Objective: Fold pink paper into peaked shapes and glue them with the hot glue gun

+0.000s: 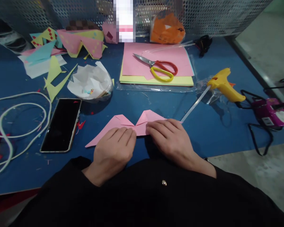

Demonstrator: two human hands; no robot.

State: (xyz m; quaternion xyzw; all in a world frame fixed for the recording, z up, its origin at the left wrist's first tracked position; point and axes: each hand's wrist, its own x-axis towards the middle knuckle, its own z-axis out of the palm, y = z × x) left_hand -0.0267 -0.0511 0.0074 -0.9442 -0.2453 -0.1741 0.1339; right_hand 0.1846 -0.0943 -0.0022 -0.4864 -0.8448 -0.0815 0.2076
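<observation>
A folded sheet of pink paper lies at the near side of the blue table, two peaks on its far edge with a notch between them. My left hand is closed on its left half, fingers bent over the near edge. On the right half, my right hand is also closed, its fingers pressed together on the paper. Both thumbs are hidden under the hands. Beyond the paper, scissors with one red and one yellow handle rest on a stack of coloured paper.
A yellow glue gun with a glue stick lies to the right, near a purple power strip. At left are a phone, a white cable and a crumpled white paper bowl. Cut paper pieces lie behind.
</observation>
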